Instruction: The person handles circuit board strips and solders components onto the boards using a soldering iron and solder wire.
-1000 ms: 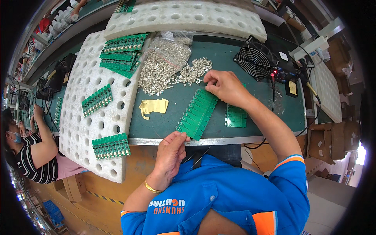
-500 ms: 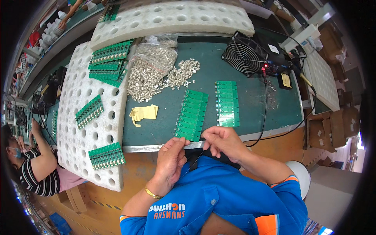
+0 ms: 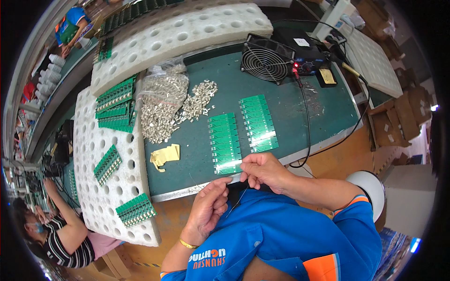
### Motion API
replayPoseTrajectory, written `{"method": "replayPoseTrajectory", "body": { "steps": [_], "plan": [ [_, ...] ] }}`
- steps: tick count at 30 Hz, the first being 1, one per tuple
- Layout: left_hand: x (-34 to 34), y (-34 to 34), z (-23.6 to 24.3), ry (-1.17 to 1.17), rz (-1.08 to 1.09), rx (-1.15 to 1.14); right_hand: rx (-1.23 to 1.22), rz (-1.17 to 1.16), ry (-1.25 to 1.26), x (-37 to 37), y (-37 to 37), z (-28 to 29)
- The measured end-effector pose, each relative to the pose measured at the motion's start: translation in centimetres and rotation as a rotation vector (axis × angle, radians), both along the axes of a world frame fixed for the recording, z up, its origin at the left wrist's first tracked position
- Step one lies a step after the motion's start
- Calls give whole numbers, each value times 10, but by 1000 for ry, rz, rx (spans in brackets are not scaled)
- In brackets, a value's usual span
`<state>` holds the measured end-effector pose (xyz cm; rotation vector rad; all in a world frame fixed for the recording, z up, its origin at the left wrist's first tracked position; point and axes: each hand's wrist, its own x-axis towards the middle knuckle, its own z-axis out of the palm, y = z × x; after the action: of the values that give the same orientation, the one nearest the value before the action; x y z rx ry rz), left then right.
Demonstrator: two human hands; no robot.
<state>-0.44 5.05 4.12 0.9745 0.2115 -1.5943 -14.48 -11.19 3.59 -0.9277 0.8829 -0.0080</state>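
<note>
At the table's front edge both my hands meet, fingertips close together. My left hand [image 3: 209, 206] is closed in a pinch, with a fine line leading off beside its fingertips. My right hand [image 3: 266, 171] is also closed, thumb against fingers, and a thin wire [image 3: 237, 203] hangs down below it over my blue shirt. How the wire runs between the fingers is hidden. Just beyond the hands lies a green circuit board panel [image 3: 224, 140], its near right corner close to my right fingertips. A second green panel [image 3: 258, 122] lies to its right.
Left of the panels are a yellow paper scrap [image 3: 166, 156] and a bag of small pale parts [image 3: 164, 89], with a loose pile [image 3: 200, 97]. A white foam board [image 3: 105, 199] carries populated circuit boards [image 3: 136, 210]. Back right stand a fan [image 3: 265, 64] and cables. A co-worker [image 3: 65, 234] sits left.
The whole view has shifted and tilted. My right fingers have closed together and come nearer my left fingertips. My left hand now sits clear of the near panel's edge.
</note>
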Motion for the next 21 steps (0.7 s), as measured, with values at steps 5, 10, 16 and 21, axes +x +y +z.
{"method": "replayPoseTrajectory", "body": {
  "steps": [5,10,16,21],
  "plan": [
    [1,6,-6,35,14,-106,-39,-28,65,1,4,6],
    [-2,-1,3,-51,35,-228,-86,-154,-20,-12,15,11],
    [-7,-14,2,-23,-24,-354,-493,-98,-136,-41,22,23],
    [-13,-34,7,-194,-394,-313,-830,166,-239,-36,4,46]
  ]
}}
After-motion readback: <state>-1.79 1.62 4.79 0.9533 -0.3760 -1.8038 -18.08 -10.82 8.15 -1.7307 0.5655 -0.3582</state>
